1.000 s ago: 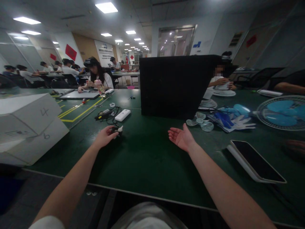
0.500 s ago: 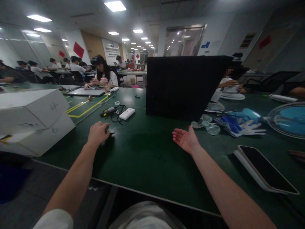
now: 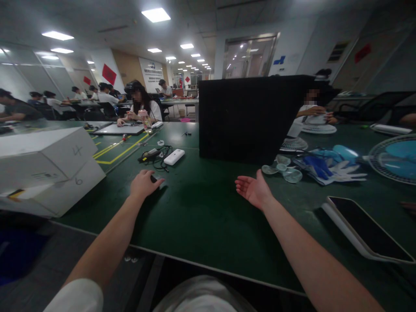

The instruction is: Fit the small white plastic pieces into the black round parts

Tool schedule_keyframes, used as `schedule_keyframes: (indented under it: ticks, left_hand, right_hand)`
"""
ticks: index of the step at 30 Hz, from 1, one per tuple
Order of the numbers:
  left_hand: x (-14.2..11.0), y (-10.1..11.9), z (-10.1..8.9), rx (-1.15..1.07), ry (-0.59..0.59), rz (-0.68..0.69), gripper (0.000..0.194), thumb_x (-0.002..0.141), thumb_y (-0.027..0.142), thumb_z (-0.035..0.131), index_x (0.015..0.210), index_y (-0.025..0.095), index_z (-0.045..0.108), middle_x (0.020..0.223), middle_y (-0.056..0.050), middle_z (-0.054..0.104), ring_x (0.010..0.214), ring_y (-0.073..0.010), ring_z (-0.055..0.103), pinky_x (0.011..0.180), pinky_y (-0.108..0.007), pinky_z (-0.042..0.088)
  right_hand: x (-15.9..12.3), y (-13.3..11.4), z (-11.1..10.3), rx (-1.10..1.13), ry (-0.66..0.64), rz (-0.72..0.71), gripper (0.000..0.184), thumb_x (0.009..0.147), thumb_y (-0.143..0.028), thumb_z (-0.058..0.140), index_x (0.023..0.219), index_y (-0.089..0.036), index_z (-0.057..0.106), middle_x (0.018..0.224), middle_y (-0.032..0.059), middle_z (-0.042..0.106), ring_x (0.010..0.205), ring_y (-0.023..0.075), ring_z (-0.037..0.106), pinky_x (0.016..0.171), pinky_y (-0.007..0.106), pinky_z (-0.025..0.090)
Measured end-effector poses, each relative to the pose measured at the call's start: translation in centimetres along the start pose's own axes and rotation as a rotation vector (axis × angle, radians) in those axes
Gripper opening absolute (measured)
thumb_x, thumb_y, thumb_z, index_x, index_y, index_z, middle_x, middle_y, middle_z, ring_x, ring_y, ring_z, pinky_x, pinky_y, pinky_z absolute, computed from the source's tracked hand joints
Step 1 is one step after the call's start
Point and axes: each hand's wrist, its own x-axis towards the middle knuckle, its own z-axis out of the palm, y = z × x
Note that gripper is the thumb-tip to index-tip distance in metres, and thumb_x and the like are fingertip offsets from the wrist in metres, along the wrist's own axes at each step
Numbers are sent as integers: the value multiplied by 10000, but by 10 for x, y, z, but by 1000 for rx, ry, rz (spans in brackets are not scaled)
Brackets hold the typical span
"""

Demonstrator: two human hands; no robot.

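Observation:
My left hand (image 3: 143,183) is curled, its fingers round a small dark object (image 3: 153,178) just over the green table (image 3: 195,225). Most of that object is hidden by the hand, so its kind is not clear. My right hand (image 3: 253,190) rests palm inward with its fingers stretched out, holding nothing. Beyond the left hand lie a tangle of black cable (image 3: 156,157) and a white rounded device (image 3: 174,157). Close to the right hand's far side is a clear fan-like blade piece (image 3: 282,168).
White boxes (image 3: 61,160) are stacked at the left. A large black box (image 3: 240,121) stands ahead. To the right lie blue-and-white gloves (image 3: 325,168), a fan with blue blades (image 3: 398,154) and a phone (image 3: 370,225) on a pale block. People sit at tables beyond.
The camera view has turned left. My left hand has rolled over the object, which showed a pale part a second ago and is now mostly covered. My right hand has stayed open.

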Motion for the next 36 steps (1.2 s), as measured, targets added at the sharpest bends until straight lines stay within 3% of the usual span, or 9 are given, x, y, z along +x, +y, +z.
schedule_keyframes:
  ticks: [4,12,17,21,26,30,33,36]
  left_hand:
    - [5,0,7,19,-45,-11,650,806,729,566,1210,236,690,1330,-144,598,1067,-339,656,837,-403,537]
    - [5,-2,10,-9,-37,15,589,827,679,583,1208,241,684,1311,-131,596,1081,-323,655,876,-395,531]
    - [-1,19,12,-101,-39,80,529,843,616,613,1212,242,677,1289,-115,597,1092,-293,647,919,-381,523]
    - [-8,70,16,-219,-89,255,499,830,564,672,1217,250,675,1287,-108,595,1100,-287,642,958,-393,518]
    - [-21,177,28,-405,-203,547,503,831,531,696,1236,233,671,1284,-114,581,1094,-276,638,1012,-392,495]
    - [-40,255,36,-484,-247,673,464,861,508,666,1234,233,675,1263,-120,574,1059,-275,640,950,-398,524]
    - [-50,285,37,-501,-249,745,433,874,498,649,1193,207,687,1215,-136,580,1001,-267,636,877,-399,544]
    - [-55,293,37,-515,-253,774,417,881,504,640,1156,194,690,1194,-135,584,967,-253,634,843,-392,551]
  right_hand:
    - [0,0,-1,-10,-6,0,740,948,-767,218,1104,-180,640,871,153,747,742,263,708,636,397,591]
    - [0,0,-1,1,-3,-13,776,943,-772,194,1097,-163,649,862,174,743,737,270,705,638,401,581]
    - [1,-2,-4,25,28,-49,778,934,-787,184,1101,-186,649,844,150,748,715,262,699,626,399,571]
    - [2,-3,-6,56,94,-126,745,950,-768,183,1053,-206,661,807,126,747,682,243,688,606,380,560]
    - [2,-4,-8,74,170,-203,710,963,-749,198,998,-217,665,830,110,753,709,236,696,596,367,552]
    - [2,-6,-9,79,193,-198,710,974,-733,186,957,-210,665,800,104,743,686,227,688,593,362,545]
    - [3,-6,-8,54,186,-181,720,977,-726,181,921,-200,669,810,122,745,691,230,686,605,362,543]
    - [3,-6,-7,22,156,-169,705,980,-719,200,907,-203,675,821,127,751,700,230,685,613,359,539]
